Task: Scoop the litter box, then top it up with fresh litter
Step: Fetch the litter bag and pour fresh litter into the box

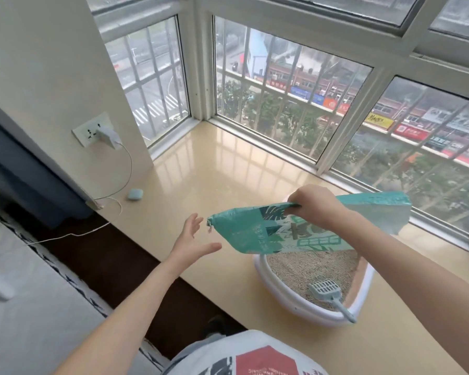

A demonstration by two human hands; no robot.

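A white litter box (290, 301) full of pale litter (306, 269) sits on the beige window ledge. A pale blue slotted scoop (328, 292) lies in it, handle over the near rim. My right hand (309, 204) grips the top edge of a flat, teal litter bag (255, 234) held in the air over the far part of the box. My left hand (192, 238) is open with fingers spread, just left of the bag's lower corner and not touching it.
The window ledge (201, 185) runs along barred windows (282, 90). A wall socket with a white charger (106, 133) and its cable (127, 169) are at left, beside a small teal case (135, 194). A dark gap (114, 255) separates ledge from bed.
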